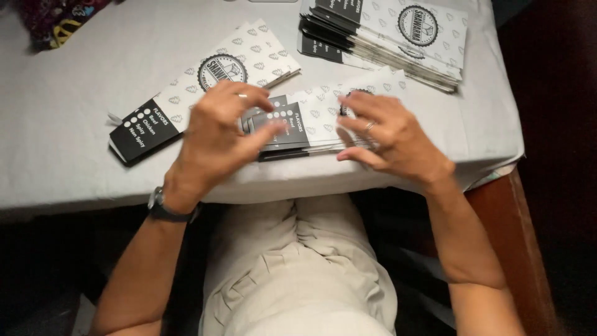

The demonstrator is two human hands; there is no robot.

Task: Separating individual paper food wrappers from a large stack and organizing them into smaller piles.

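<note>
Head | both hands [217,134] [388,137] on flat cartons [311,118] | long axis left-right

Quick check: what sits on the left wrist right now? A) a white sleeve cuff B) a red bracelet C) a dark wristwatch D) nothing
C: a dark wristwatch bands the wrist just below the left hand, which rests on the middle stack of flat paper sleeves.

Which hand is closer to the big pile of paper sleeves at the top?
Right. The right hand sits just below the tall stack; the left hand is farther left.
</note>
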